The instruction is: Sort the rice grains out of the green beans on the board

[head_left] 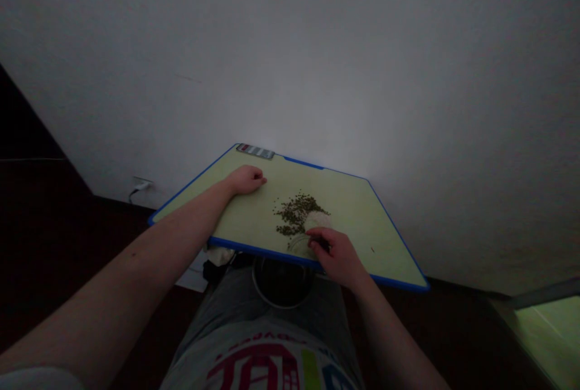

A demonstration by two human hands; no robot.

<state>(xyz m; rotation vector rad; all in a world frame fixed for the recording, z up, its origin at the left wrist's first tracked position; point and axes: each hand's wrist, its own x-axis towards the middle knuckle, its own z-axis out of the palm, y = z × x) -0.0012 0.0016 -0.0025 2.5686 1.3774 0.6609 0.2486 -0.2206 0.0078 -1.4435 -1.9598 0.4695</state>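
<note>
Left hand [246, 180] lay open on green cutting board [353, 221], well apart from right hand [338, 257]. Right hand gripped tilted small glass jar [317, 221], touching heap of dried green lentils [296, 212]. Lentils already out on board, between hands, nearer right.

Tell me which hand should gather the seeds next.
Probably the right hand: it sits at the edge of the seeds, beside the clear jar, while the left hand rests farther away on the board.
</note>
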